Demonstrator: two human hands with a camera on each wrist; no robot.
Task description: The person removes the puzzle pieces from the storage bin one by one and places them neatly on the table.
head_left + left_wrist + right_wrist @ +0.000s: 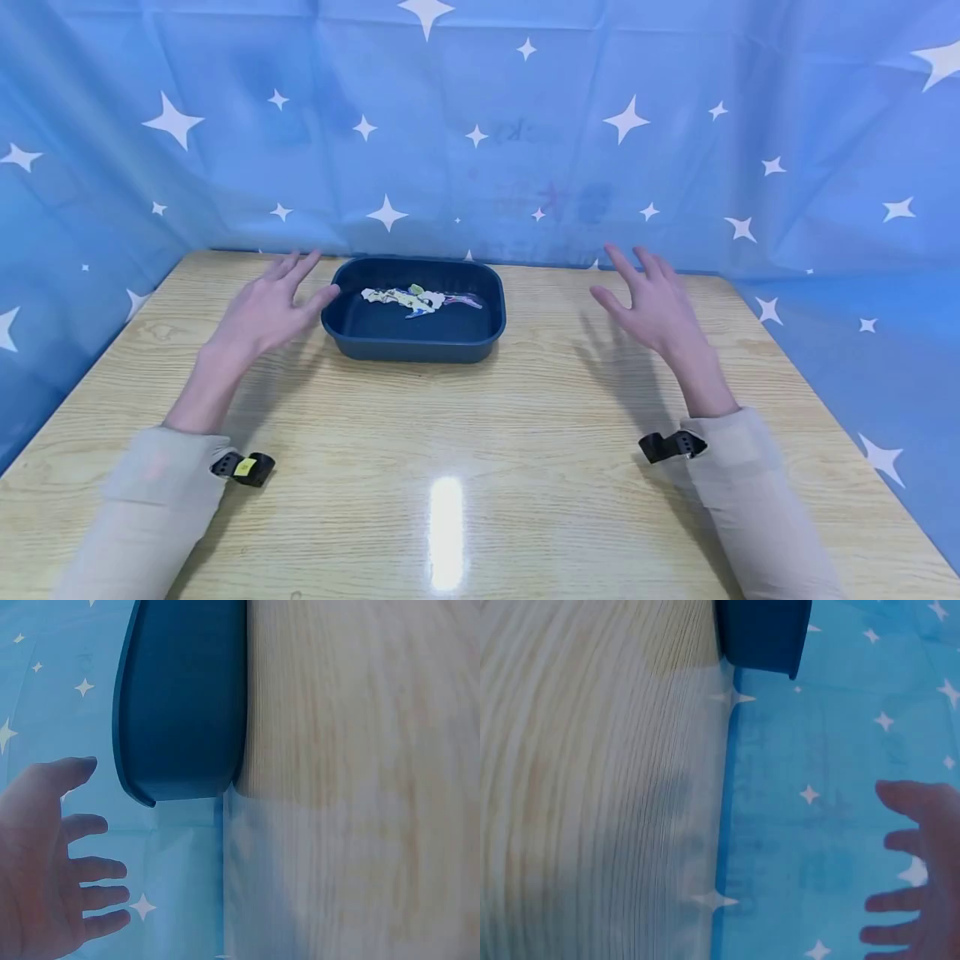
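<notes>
A dark blue rectangular tub stands near the table's back edge. Inside it lie crumpled white scraps with coloured bits, too small to tell their kind. My left hand hovers just left of the tub with fingers spread, its thumb near the rim; nothing is in it. In the left wrist view the palm of that hand faces the tub, with a gap between them. My right hand hangs above the table well to the tub's right, fingers apart and holding nothing. The right wrist view shows its loose fingers.
The light wood table reaches toward me, with a bright glare spot at its front. A blue star-patterned cloth hangs behind it and along both sides. Each sleeve carries a black wrist camera, the left one with a yellow tag.
</notes>
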